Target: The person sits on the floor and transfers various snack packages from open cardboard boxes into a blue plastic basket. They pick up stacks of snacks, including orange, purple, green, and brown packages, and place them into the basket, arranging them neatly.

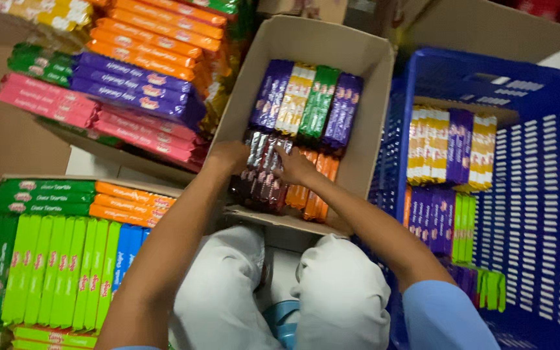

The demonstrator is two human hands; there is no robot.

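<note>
A stack of dark brown wafer packs [262,174] with shiny silver glints stands on edge in the near left part of a cardboard box [358,55] at the centre of the frame. The packs are long, thin and wrapped in glossy film. The left hand [228,155] lies on the stack's upper left side, fingers curled down over the pack ends. The right hand [295,167] presses against the stack's right side, fingers spread along the wrappers. So the stack sits squeezed between the 2 hands, both touching it, neither hand wrapped fully round it.

Just right of the stack, orange packs [311,189] fill the rest of the near row. Behind them, toward the top of the frame, a row of purple, yellow and green packs [306,102] lies flat.

A blue plastic crate [539,194] on the right holds more yellow, purple and green packs. At lower left, another box holds green packs [53,259].
</note>
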